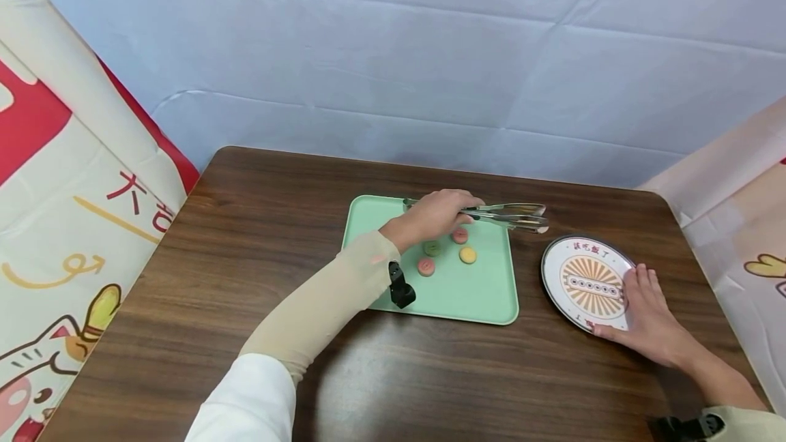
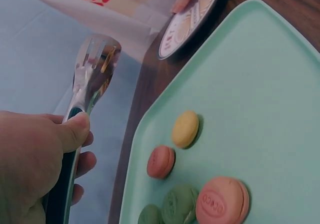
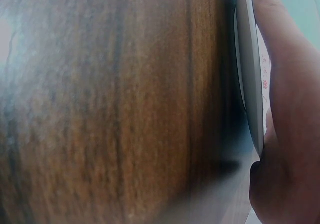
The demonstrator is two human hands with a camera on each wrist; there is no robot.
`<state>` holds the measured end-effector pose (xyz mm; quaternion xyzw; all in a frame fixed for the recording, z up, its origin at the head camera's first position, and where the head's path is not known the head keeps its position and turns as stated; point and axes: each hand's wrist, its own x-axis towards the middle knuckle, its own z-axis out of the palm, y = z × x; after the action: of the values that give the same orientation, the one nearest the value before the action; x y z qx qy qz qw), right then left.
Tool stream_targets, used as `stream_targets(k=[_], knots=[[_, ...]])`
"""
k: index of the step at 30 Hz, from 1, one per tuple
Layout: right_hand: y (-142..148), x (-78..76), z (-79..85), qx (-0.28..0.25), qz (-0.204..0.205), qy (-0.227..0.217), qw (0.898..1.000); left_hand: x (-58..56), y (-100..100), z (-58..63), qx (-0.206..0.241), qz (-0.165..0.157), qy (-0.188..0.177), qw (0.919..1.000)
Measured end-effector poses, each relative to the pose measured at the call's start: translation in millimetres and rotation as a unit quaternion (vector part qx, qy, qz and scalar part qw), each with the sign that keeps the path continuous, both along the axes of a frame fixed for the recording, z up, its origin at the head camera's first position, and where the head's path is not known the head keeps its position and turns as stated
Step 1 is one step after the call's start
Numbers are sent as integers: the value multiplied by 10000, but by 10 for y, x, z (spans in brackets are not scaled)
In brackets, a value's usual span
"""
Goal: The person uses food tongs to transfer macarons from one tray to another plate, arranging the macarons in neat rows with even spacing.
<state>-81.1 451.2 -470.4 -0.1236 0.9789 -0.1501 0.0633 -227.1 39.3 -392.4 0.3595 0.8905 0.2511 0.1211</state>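
Note:
My left hand (image 1: 439, 213) grips metal tongs (image 1: 512, 215) with dark handles, above the far part of a pale green tray (image 1: 473, 299). The tongs' slotted metal ends point right, past the tray's edge. On the tray lie several macarons: a yellow macaron (image 2: 185, 129), a small pink macaron (image 2: 160, 161), a larger pink macaron (image 2: 222, 201) and two green ones, the fuller green macaron (image 2: 180, 204) beside the larger pink one. My right hand (image 1: 653, 322) rests on the right rim of a round white plate (image 1: 592, 284), its fingers straight and its thumb over the near rim.
The brown wood table (image 1: 202, 278) extends left of the tray and in front of it. A pale blue cloth (image 1: 393, 74) hangs behind the table. Printed curtains (image 1: 67, 224) stand at both sides. A black wrist strap (image 1: 400, 285) is on the left sleeve.

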Motion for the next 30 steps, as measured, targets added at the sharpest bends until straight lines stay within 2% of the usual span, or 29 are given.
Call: stream_targets(k=[4,10,17,24,30], knots=[[-7,1,4,26,-24,-38,10000,6,74,7,-82,53,-18,10000],[-13,-2,17,81,-68,-135,9999,30,195,36,12,33,-260,9997],[-27,-4,31,75,-136,-163,9997,39,372,25,-393,-22,274,9988],[-37,-11,54,29,-150,-176,9997,86,585,14,-550,-57,337,9979],[-55,-34,47,7,-88,-106,9999,155,759,24,-780,-116,572,9952]])
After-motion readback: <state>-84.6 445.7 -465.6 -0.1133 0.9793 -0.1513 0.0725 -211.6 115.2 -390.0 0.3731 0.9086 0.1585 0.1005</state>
